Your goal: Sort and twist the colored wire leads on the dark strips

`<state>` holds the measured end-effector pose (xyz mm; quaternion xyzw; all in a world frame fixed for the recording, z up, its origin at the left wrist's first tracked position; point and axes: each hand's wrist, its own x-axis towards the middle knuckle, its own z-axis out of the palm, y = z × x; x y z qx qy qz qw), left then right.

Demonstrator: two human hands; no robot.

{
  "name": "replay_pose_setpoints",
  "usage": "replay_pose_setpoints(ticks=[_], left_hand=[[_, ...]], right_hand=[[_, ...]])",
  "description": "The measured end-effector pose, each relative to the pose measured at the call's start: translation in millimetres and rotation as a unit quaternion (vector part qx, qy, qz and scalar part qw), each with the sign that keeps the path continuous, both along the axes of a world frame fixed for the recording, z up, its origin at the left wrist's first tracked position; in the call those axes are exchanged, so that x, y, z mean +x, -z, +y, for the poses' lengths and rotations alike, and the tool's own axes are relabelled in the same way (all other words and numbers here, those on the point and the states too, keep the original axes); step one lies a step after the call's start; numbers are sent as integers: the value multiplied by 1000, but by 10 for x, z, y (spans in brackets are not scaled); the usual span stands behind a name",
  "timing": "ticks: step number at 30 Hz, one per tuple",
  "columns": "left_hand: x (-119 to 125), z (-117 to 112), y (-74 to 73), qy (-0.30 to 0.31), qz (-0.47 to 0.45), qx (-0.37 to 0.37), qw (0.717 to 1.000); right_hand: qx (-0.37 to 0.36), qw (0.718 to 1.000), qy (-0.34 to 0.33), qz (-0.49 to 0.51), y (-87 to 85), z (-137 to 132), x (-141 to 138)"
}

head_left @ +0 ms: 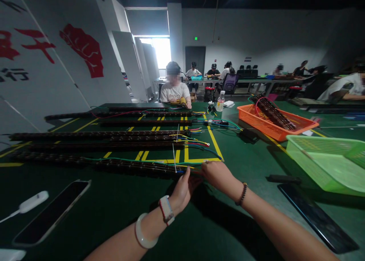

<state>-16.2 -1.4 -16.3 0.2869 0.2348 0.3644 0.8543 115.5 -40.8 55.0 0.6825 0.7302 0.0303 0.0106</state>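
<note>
The nearest long dark wire bundle lies across the green table, with coloured wires coming out of its right end. At that end my left hand is closed around the wires, thumb uppermost. My right hand is a closed fist just to its right, gripping the wire ends; the tips are mostly hidden by its fingers. A white cable tie sticks up from the bundle just left of my hands. A green wire runs along the bundle's top toward my right hand.
Several more dark bundles lie behind. A phone and white charger are at left. At right are a dark phone, a green basket, an orange basket and a bottle. A person sits opposite.
</note>
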Motion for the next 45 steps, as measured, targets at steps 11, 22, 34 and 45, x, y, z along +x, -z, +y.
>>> replay_pose_setpoints(ticks=[11, 22, 34, 45], left_hand=[[-22, 21, 5, 8, 27, -15, 999], [-20, 37, -10, 16, 15, -37, 999], [-7, 50, -19, 31, -1, -1, 1000], [-6, 20, -67, 14, 46, 1, 999]], right_hand=[[-50, 979, 77, 183, 205, 197, 251], [-49, 994, 41, 94, 87, 128, 227], [-89, 995, 41, 21, -82, -107, 124], [-53, 995, 86, 25, -84, -62, 170]])
